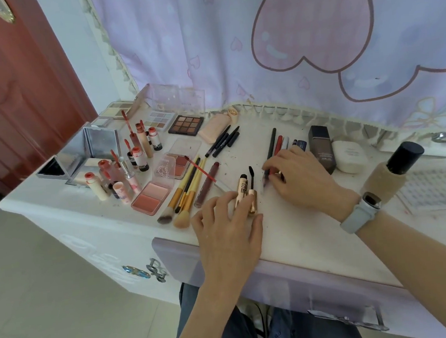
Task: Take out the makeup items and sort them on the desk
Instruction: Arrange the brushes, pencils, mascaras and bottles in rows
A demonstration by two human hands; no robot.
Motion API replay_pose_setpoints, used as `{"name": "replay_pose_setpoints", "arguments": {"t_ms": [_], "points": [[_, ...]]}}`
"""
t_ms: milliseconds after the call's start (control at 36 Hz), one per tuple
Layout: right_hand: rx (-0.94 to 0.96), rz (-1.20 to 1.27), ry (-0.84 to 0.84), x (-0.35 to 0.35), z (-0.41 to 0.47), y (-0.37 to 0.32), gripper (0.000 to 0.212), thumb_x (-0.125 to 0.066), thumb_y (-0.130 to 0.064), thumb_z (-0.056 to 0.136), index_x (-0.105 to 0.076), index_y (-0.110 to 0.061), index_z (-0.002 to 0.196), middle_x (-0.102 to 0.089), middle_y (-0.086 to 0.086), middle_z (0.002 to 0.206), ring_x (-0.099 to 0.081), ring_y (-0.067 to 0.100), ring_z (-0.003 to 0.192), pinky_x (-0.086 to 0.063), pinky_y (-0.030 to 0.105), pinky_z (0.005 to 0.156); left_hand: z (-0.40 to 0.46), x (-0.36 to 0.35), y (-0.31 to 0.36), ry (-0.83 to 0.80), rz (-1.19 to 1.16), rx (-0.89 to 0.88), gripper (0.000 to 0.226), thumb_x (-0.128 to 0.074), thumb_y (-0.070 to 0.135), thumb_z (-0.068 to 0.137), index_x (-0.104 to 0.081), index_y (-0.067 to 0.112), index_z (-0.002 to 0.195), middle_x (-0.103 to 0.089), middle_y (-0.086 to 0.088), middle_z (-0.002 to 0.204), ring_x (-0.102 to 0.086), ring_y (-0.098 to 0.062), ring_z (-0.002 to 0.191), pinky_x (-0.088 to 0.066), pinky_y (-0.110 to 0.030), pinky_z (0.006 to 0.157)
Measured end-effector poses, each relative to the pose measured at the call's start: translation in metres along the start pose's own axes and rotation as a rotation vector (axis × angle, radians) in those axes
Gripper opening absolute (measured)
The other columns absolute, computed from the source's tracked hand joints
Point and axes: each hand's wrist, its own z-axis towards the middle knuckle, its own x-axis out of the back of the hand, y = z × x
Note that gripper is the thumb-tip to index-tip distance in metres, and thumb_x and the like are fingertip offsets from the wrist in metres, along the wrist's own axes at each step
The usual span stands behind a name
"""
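The head view is looking down on a white counter where both hands are working among laid-out makeup. The left hand is lying over the near end of a gold mascara tube, fingers fairly straight and touching rather than clasping it; the detached mascara wand is lying just beside the tube, both with their long axes running away from the person. The right hand is curling its grip round a dark pencil at the near end of a row of pencils, whose long axes are also pointing away and slightly right. So the pencil is sitting under the right hand's fingertips, and the right hand is the nearer one for it. Open room is lying between the two hands and toward the near edge; left of the mascara the brushes are crowding close, and a dark foundation bottle is standing just right of the pencils.
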Motion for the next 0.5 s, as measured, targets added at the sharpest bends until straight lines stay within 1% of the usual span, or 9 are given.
{"name": "replay_pose_setpoints", "arguments": {"t_ms": [56,222,500], "points": [[0.04,-0.023,-0.06,-0.0001,0.0017,-0.0018,0.031,-0.042,-0.03,0.094,-0.054,-0.025,0.123,-0.054,-0.001,0.117,-0.042,0.018,0.11,-0.031,0.031,0.088,0.0001,-0.0006,-0.0016,0.001,0.012,-0.038,0.029,-0.057,0.036,0.083,-0.067,0.024,0.107,-0.061,0.0,0.113,-0.047,-0.023,0.105,-0.035,-0.039,0.084],[0.092,-0.097,-0.104,-0.0005,-0.0041,-0.0065,0.037,-0.037,-0.036,0.095,-0.046,-0.029,0.13,-0.052,-0.004,0.118,-0.04,0.016,0.11,-0.032,0.032,0.09,-0.0006,-0.0011,-0.0031,0.005,0.012,-0.028,0.025,-0.056,0.034,0.084,-0.069,0.024,0.103,-0.062,0.001,0.11,-0.046,-0.022,0.104,-0.031,-0.037,0.085],[0.161,-0.179,-0.185,0.0076,-0.0081,-0.0082,0.037,-0.034,-0.04,0.095,-0.042,-0.03,0.129,-0.05,-0.003,0.121,-0.039,0.018,0.111,-0.03,0.035,0.088,-0.0015,-0.0023,-0.0031,0.006,0.005,-0.004,0.028,-0.056,0.034,0.084,-0.068,0.023,0.106,-0.062,0.0,0.109,-0.048,-0.021,0.103,-0.033,-0.037,0.086]]}}
